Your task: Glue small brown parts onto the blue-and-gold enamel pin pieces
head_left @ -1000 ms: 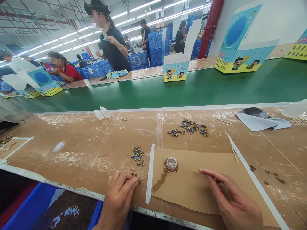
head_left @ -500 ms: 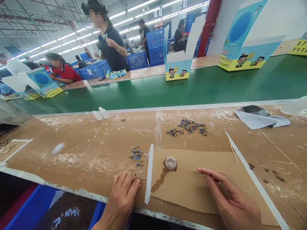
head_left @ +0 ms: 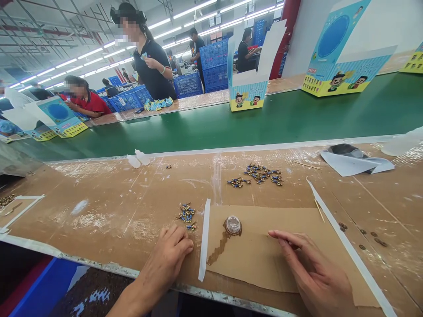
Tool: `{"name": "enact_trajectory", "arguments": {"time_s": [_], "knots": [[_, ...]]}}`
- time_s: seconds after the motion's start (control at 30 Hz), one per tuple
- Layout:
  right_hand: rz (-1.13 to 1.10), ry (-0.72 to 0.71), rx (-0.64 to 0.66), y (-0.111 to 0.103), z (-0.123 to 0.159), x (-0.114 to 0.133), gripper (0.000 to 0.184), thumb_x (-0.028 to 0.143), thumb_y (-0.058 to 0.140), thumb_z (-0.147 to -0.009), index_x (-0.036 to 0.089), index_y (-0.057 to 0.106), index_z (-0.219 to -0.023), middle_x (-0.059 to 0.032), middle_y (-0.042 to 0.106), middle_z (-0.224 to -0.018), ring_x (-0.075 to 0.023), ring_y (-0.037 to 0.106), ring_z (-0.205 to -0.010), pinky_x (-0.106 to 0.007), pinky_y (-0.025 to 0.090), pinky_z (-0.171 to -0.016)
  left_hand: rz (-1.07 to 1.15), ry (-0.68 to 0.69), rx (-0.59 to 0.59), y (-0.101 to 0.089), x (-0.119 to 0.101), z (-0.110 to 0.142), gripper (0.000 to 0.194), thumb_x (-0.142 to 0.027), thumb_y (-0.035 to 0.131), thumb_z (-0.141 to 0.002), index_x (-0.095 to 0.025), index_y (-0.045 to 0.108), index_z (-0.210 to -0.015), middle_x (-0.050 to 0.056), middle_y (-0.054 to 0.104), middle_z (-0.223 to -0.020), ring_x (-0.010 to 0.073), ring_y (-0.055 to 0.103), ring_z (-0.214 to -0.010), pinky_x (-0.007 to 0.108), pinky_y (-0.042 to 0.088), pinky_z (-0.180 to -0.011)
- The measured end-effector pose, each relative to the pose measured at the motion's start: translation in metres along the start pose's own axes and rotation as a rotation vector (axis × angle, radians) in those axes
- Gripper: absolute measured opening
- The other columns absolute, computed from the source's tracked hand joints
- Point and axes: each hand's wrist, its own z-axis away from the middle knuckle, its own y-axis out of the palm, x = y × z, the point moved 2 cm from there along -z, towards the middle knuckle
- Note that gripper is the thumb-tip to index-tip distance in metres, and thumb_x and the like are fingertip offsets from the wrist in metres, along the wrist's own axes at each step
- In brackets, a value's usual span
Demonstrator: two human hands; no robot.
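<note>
My left hand (head_left: pixel 173 251) rests on the tabletop left of the white tape, its fingers curled and closed. Whatever lies under its fingertips is hidden. Just beyond it is a small pile of blue and gold figure-like pieces (head_left: pixel 187 212). Over the cardboard sheet (head_left: pixel 257 264) hovers my right hand (head_left: pixel 313 268), thumb and forefinger pressed together; anything between them is too small to name. A small clear round dish (head_left: pixel 233 225) sits on the cardboard, with a wet brown streak (head_left: pixel 218 251) running from it toward the left tape.
More blue and gold pieces (head_left: pixel 262 173) lie farther back. Thin sticks (head_left: pixel 320 210) and brown discs (head_left: pixel 373 235) are at the right. White bottles (head_left: pixel 142 157) stand by the green belt (head_left: pixel 185 132), which carries printed boxes (head_left: pixel 246 94). A blue bin (head_left: pixel 36 286) is below left. Co-workers sit and stand beyond.
My left hand has drawn slightly left, and more of its forearm shows. My right hand keeps its pinch almost in place. The view has shifted a little.
</note>
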Motion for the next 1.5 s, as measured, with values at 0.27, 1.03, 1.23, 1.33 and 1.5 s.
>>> {"name": "enact_trajectory", "arguments": {"time_s": [0.27,1.03,1.23,1.33,1.5], "knots": [[0.000,0.041,-0.033,0.001,0.000,0.000,0.017,0.034,0.050,-0.092,0.029,0.065,-0.101,0.0026,0.068,-0.095,-0.0128,0.066,-0.084,-0.021,0.051,-0.076,0.094,0.043,0.109,-0.010,0.009,-0.012,0.023,-0.012,0.042,-0.094,-0.018,0.058,-0.078,0.002,0.057,-0.080,0.0168,0.049,-0.078,0.030,0.035,-0.068],[0.096,-0.059,-0.002,0.001,-0.003,-0.002,0.018,0.036,0.049,-0.092,0.029,0.064,-0.102,0.0040,0.070,-0.095,-0.0108,0.068,-0.085,-0.017,0.052,-0.075,0.042,-0.118,-0.215,-0.003,0.044,0.008,0.016,-0.014,0.055,-0.089,-0.021,0.067,-0.081,0.002,0.071,-0.077,0.0186,0.058,-0.073,0.033,0.045,-0.070],[0.146,-0.052,0.004,0.000,-0.001,-0.004,0.021,0.041,0.047,-0.093,0.030,0.063,-0.103,0.0056,0.070,-0.095,-0.0116,0.069,-0.084,-0.018,0.053,-0.073,0.084,-0.034,-0.264,-0.005,0.039,0.016,0.021,-0.009,0.048,-0.092,-0.022,0.065,-0.092,0.002,0.072,-0.084,0.0149,0.057,-0.074,0.030,0.046,-0.071],[0.166,-0.043,-0.003,-0.001,0.000,-0.003,0.023,0.045,0.046,-0.093,0.031,0.063,-0.101,0.0062,0.071,-0.095,-0.0129,0.069,-0.083,-0.020,0.054,-0.072,0.116,-0.023,-0.281,-0.007,0.045,0.023,0.021,-0.012,0.048,-0.093,-0.023,0.065,-0.096,0.001,0.074,-0.087,0.0135,0.061,-0.074,0.030,0.048,-0.072],[0.175,-0.019,-0.020,-0.002,0.001,-0.007,0.025,0.047,0.047,-0.091,0.033,0.063,-0.103,0.0056,0.071,-0.094,-0.0153,0.070,-0.080,-0.022,0.056,-0.071,0.132,-0.160,-0.289,-0.013,0.061,0.027,0.012,-0.019,0.057,-0.090,-0.024,0.068,-0.091,-0.001,0.074,-0.076,0.0141,0.065,-0.070,0.029,0.049,-0.068]]}}
